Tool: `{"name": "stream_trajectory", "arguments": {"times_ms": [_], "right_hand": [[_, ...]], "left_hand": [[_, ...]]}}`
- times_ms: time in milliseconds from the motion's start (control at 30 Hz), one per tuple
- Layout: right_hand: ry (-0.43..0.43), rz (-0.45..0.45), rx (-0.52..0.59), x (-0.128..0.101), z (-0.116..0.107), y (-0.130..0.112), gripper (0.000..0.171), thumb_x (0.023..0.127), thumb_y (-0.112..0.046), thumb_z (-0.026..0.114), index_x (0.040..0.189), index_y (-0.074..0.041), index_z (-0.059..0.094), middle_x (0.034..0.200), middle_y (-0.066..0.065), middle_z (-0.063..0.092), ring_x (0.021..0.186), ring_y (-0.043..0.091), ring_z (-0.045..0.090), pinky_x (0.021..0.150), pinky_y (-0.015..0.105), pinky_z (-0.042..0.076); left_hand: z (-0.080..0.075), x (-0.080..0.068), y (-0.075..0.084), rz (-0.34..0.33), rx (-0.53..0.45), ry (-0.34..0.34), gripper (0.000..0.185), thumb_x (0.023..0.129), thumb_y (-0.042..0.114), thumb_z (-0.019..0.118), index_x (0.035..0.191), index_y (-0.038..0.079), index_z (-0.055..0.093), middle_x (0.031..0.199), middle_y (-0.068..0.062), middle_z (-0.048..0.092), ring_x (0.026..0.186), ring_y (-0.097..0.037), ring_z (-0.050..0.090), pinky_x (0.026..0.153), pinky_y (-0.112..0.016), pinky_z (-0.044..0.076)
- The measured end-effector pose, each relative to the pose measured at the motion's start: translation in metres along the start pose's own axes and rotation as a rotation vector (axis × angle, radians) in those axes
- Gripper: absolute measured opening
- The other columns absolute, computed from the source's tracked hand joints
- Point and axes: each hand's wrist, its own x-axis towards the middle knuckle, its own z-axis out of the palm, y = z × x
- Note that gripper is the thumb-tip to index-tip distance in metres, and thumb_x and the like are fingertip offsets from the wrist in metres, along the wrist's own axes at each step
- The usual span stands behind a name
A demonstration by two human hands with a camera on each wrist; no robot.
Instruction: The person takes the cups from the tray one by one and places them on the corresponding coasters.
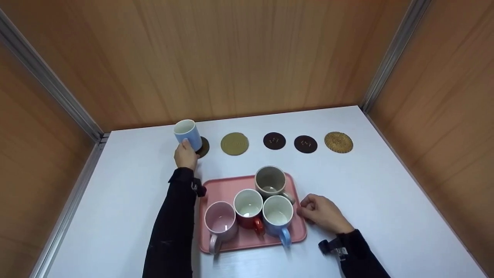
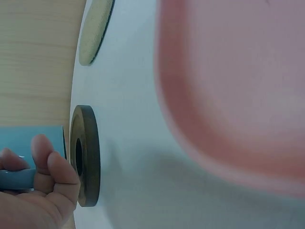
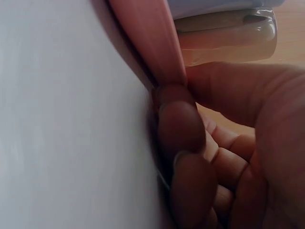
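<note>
At the back left, my left hand [image 1: 186, 156] grips a light blue mug [image 1: 189, 137] by its handle. Close beside the mug's base is a round brown coaster [image 1: 203, 148]; the left wrist view shows the mug's bottom edge just off the coaster's face [image 2: 91, 155]. My right hand [image 1: 326, 214] pinches the right rim of a pink tray [image 1: 216, 189] between thumb and fingers. On that tray stand a pink mug [image 1: 227, 227], a red mug [image 1: 245, 221], a second blue mug [image 1: 273, 230] and a grey-beige mug [image 1: 270, 177].
Along the back of the white table [image 1: 366, 185] lie an olive coaster [image 1: 234, 144], two dark coasters, one left [image 1: 274, 141] and one right [image 1: 305, 144], and a woven tan coaster [image 1: 339, 142]. Wood-grain panels [image 1: 247, 58] close off the back and both sides.
</note>
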Motion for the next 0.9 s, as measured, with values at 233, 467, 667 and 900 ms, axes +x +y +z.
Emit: {"name": "stream_trajectory", "arguments": {"times_ms": [233,467,667,900], "right_hand": [[-0.005,-0.031,0.0,0.0,0.001,-0.001,0.02,0.095,-0.033,0.078,0.101,-0.015,0.071,0.07,-0.004,0.066,0.061,0.011,0.059,0.06,0.024,0.044],[-0.003,-0.042,-0.001,0.001,0.001,-0.002,0.021,0.095,-0.032,0.078,0.102,-0.013,0.071,0.07,-0.004,0.066,0.061,0.012,0.059,0.059,0.025,0.043],[-0.01,-0.014,-0.004,0.0,0.0,0.0,0.021,0.096,-0.035,0.077,0.102,-0.015,0.071,0.07,-0.003,0.066,0.061,0.013,0.059,0.06,0.026,0.043],[-0.009,-0.019,0.001,-0.001,0.0,0.002,0.023,0.096,-0.034,0.077,0.103,-0.014,0.07,0.07,-0.003,0.066,0.061,0.012,0.059,0.061,0.025,0.044]], "left_hand": [[-0.004,-0.002,-0.004,-0.014,-0.003,-0.015,0.057,0.118,0.033,0.023,0.133,-0.007,0.061,0.127,-0.031,0.07,0.093,-0.032,0.073,0.083,-0.034,0.052],[-0.001,0.0,-0.008,-0.018,0.014,-0.033,0.055,0.118,0.031,0.024,0.137,-0.006,0.059,0.12,-0.031,0.07,0.086,-0.025,0.071,0.074,-0.03,0.051],[0.0,-0.001,-0.01,-0.019,0.033,-0.07,0.052,0.117,0.031,0.026,0.125,-0.008,0.06,0.118,-0.029,0.068,0.102,-0.034,0.07,0.091,-0.042,0.055],[-0.012,-0.015,-0.016,0.03,0.012,-0.051,0.052,0.113,0.03,0.042,0.139,-0.014,0.051,0.145,-0.033,0.055,0.14,-0.044,0.051,0.121,-0.053,0.038]]}}
